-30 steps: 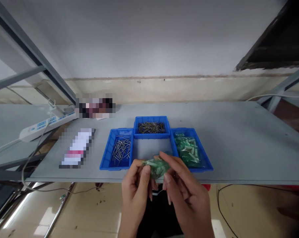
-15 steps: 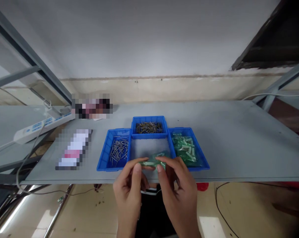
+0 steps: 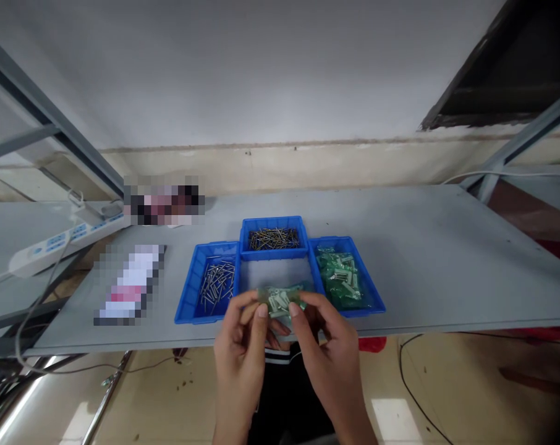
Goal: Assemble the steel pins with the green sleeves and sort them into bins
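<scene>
Between both hands is a small green-tinted plastic bag point(image 3: 278, 301) with several pale, short cylindrical pieces inside. My left hand point(image 3: 243, 337) pinches its left side between thumb and fingers. The right side is pinched by my right hand point(image 3: 326, 337) in the same way. Just beyond, on the right, a blue bin point(image 3: 377, 304) holds similar green bags point(image 3: 345, 281). To the left another blue bin point(image 3: 183, 306) contains silver screws or nails point(image 3: 219, 281). A third blue bin point(image 3: 273, 254) at the back holds darker, brassy screws or nails point(image 3: 274, 238).
The bins stand on a grey table point(image 3: 423, 259) near its front edge. At left lie a blurred phone-like object point(image 3: 129, 284) and a white power strip point(image 3: 62, 244) with cables. Metal frame posts point(image 3: 71, 133) rise at the sides, and a wall point(image 3: 280, 80) stands behind.
The bag has been tilted up and spread flatter between my fingers, so the pale pieces inside now show. Both hands keep hold of it. The camera view has shifted slightly.
</scene>
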A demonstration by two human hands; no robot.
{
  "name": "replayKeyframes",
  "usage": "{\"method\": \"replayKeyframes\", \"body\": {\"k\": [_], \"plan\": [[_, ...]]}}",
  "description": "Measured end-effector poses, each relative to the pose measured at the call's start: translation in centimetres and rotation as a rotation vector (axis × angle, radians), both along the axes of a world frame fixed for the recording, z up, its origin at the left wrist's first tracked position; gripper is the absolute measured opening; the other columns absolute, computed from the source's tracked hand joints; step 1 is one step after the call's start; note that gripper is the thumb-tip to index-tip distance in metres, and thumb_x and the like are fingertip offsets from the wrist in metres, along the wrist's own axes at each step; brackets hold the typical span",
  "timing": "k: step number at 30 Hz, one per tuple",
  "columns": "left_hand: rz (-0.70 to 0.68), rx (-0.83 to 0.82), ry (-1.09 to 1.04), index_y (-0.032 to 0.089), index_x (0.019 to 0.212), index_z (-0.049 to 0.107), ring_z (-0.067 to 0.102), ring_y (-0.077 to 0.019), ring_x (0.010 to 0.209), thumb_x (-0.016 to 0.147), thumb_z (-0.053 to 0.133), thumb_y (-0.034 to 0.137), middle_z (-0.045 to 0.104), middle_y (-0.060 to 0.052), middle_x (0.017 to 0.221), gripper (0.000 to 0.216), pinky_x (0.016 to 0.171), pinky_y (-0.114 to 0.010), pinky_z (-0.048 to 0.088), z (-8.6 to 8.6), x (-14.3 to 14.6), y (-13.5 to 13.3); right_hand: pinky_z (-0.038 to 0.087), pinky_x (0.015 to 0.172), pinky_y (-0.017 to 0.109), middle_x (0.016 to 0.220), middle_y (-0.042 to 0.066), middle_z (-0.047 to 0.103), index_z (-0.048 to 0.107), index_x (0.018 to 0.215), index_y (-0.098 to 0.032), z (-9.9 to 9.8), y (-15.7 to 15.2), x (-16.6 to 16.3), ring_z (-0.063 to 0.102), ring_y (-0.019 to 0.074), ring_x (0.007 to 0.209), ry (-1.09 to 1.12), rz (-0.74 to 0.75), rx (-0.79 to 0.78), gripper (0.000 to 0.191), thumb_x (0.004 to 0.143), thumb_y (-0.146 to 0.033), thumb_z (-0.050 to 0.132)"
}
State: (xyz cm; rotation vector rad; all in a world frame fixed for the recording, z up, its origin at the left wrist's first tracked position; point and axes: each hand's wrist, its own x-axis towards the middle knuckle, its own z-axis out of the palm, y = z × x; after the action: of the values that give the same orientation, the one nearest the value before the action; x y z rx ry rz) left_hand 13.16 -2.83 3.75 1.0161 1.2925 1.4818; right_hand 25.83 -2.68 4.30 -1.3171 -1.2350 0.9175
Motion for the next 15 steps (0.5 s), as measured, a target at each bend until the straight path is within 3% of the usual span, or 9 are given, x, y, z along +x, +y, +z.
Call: {"method": "replayKeyframes", "body": {"k": [2,6,10,13,15], "plan": [[-0.005,-0.003,0.039,0.022,0.11,0.072,0.074,-0.0147,0.067,0.106,0.073,0.038,0.082,-0.004,0.091,0.017,0.06,-0.023,0.062,0.03,-0.05,-0.12,0.05,0.056,0.022,0.071,-0.003,0.067,0.08,0.107,-0.024,0.05,0.03,0.28,0.06,0.0135,0.06,0.015,-0.018,0.005,0.018,0.107,-0.039,0.07],[0.012,0.068,0.088,0.023,0.104,0.078,0.08,-0.0183,0.092,0.104,0.075,0.032,0.079,-0.009,0.134,0.01,0.067,-0.024,0.064,0.05,-0.18,-0.09,0.053,0.059,0.022,0.079,0.0,0.072,0.083,0.111,-0.025,0.08,0.02,0.56,0.062,0.0144,0.066,0.182,-0.007,-0.015,0.026,0.11,-0.042,0.064],[-0.003,0.165,0.122,0.025,0.095,0.079,0.072,-0.0256,0.131,0.105,0.072,0.026,0.075,-0.007,0.141,0.012,0.092,-0.03,0.064,0.0,-0.24,0.05,0.056,0.062,0.023,0.088,0.003,0.076,0.084,0.105,-0.025,0.07,-0.1,0.49,0.067,0.0159,0.073,0.224,0.009,-0.019,0.023,0.107,-0.043,0.069],[0.016,0.125,0.088,0.026,0.097,0.08,0.072,-0.0253,0.129,0.108,0.068,0.031,0.074,-0.007,0.14,0.017,0.087,-0.028,0.065,-0.01,-0.04,-0.05,0.062,0.065,0.024,0.096,0.003,0.078,0.082,0.111,-0.026,0.08,-0.17,0.26,0.073,0.0164,0.077,0.23,-0.007,0.009,0.015,0.103,-0.037,0.076],[0.051,0.066,0.006,0.029,0.116,0.079,0.077,-0.0205,0.106,0.108,0.069,0.037,0.077,-0.006,0.128,0.016,0.073,-0.024,0.063,-0.04,0.13,-0.15,0.065,0.066,0.025,0.101,0.004,0.079,0.079,0.122,-0.028,0.12,-0.19,0.12,0.075,0.0168,0.078,0.245,-0.028,0.029,0.021,0.104,-0.036,0.075]]}}
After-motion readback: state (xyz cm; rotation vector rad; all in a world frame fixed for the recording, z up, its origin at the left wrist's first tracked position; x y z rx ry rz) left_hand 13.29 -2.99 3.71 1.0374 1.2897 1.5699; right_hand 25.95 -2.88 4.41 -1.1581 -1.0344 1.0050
